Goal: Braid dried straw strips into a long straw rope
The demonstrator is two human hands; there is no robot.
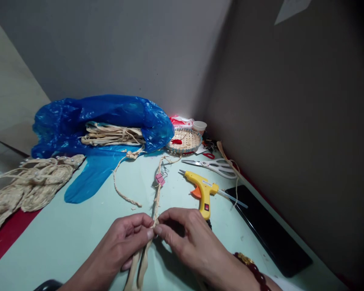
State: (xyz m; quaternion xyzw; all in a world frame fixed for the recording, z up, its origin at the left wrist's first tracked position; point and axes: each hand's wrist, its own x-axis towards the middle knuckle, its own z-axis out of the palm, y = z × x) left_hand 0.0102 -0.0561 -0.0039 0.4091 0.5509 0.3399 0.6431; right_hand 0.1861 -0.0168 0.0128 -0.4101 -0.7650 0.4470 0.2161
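Observation:
A pale braid of dried plant fibre (157,202) runs up the middle of the table, with loose flat strands (142,266) hanging from its near end. My left hand (124,242) pinches the braid's near end between thumb and forefinger. From the other side, my right hand (188,234) closes thumb and forefinger on the same spot, its fingertips almost touching the left ones. A pink binder clip (160,179) grips the braid farther up. Beyond it, a thin tail of the braid bends toward a round woven basket (186,139).
A yellow glue gun (203,190) and white-handled scissors (215,165) lie right of the braid. A black flat slab (269,230) is at the right edge. A blue plastic bag (109,109) holds a fibre bundle (112,134). Woven slippers (39,182) lie left; a short braid (121,190) lies between.

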